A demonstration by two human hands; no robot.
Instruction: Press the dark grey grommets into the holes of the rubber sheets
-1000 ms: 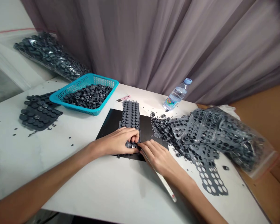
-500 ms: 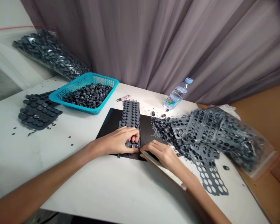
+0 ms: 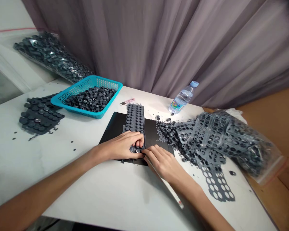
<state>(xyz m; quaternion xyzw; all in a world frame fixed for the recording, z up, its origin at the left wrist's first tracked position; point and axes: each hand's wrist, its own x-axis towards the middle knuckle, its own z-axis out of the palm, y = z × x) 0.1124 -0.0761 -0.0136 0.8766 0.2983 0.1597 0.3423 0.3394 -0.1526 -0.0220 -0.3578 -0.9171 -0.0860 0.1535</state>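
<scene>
A dark grey moulded rubber sheet (image 3: 135,117) with rows of round bushings lies lengthwise on a black mat (image 3: 112,128). My left hand (image 3: 124,144) is closed over its near end, thumb and curled fingers around the bushings there. Close against the left thumb, my right hand (image 3: 160,160) grips a long, thin white stick (image 3: 172,191). The stick slants under the palm, and its free end points toward the table's front edge. Its working tip is hidden between the fingers at the sheet's right edge.
A turquoise basket (image 3: 100,114) of loose bushings stands behind left, beside more moulded sheets (image 3: 42,117). Pink thread snips (image 3: 128,101) and a water bottle (image 3: 183,98) are at the back. Right are loose bushings, punched-out sheets (image 3: 218,181) and a filled bag (image 3: 250,154). Another bag (image 3: 50,54) leans behind.
My right hand has shifted slightly left and turned, swinging the stick's free end left and toward the front edge. My left hand stays in place on the sheet.
</scene>
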